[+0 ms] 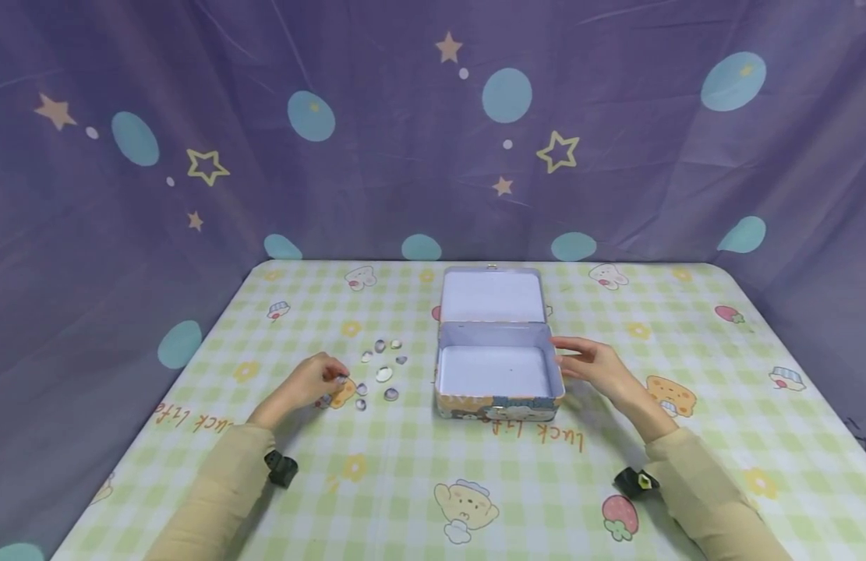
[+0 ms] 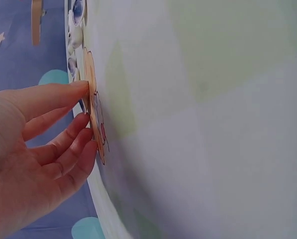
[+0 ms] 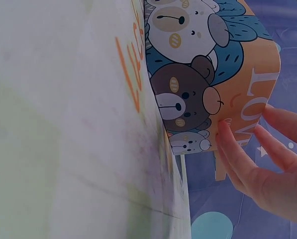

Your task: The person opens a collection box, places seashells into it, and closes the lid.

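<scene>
My left hand (image 1: pixel 309 382) is low over the tablecloth and pinches a small purple-white shell (image 1: pixel 341 379) between thumb and fingertips; the fingers partly hide it. Several more shells lie loosely scattered just to its right, among them a pale oval shell (image 1: pixel 383 375) and a darker shell (image 1: pixel 391 394). Further right stands a rectangular tin box (image 1: pixel 461 407), its hinged lid (image 1: pixel 492 294) raised at the back and its white inside bare. Extended fingers of my right hand (image 1: pixel 595 368) touch the box's right side near the rim. Printed bears (image 3: pixel 185 97) cover the box's outer wall.
A green-and-white checked tablecloth (image 1: pixel 404 483) with printed cartoons covers the table. Behind and beside the table hangs a purple curtain (image 1: pixel 376 195) with stars and blue dots. Small black devices hang at both wrists, one (image 1: pixel 281 469) on the left and another (image 1: pixel 634 482) on the right.
</scene>
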### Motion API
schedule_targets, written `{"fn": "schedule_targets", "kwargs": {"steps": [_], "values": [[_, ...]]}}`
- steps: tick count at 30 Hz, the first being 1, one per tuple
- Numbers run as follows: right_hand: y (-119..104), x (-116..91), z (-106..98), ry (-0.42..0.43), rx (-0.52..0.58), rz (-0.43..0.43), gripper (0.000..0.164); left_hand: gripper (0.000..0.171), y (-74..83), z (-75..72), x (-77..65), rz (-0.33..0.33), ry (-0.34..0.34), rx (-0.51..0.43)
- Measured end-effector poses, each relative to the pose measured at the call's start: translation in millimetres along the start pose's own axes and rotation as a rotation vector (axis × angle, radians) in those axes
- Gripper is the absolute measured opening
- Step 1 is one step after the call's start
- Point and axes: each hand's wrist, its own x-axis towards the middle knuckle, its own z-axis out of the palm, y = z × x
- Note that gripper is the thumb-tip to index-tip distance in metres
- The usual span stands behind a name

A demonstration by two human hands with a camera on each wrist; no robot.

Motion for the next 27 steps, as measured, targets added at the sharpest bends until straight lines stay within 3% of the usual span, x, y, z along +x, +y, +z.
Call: {"fn": "schedule_targets", "kwargs": {"steps": [4, 5, 8, 19, 27], "values": [[-1.0, -0.4, 0.1, -0.002, -0.006, 0.006, 0.052, 0.011, 1.2, 1.3, 1.1, -0.039, 0.01, 0.003], [-1.1, -0.6, 0.0, -0.004, -0.008, 0.007, 0.052, 0.011, 9.5, 0.0, 0.0, -0.081, 0.004, 0.018], [-1.4, -0.9, 0.1, 0.001, -0.008, 0.009, 0.052, 0.012, 13.3, -0.2, 1.3, -0.094, 0.009, 0.049], [-0.1, -0.3, 0.4, 0.002, 0.0, 0.0, 0.051, 0.017, 28.0, -5.1, 14.3, 0.012, 0.02, 0.055], [-0.5, -0.7, 0.5, 0.0, 0.01, 0.003, 0.052, 0.018, 48.2, -4.9, 26.9, 0.066, 0.026, 0.02]]}}
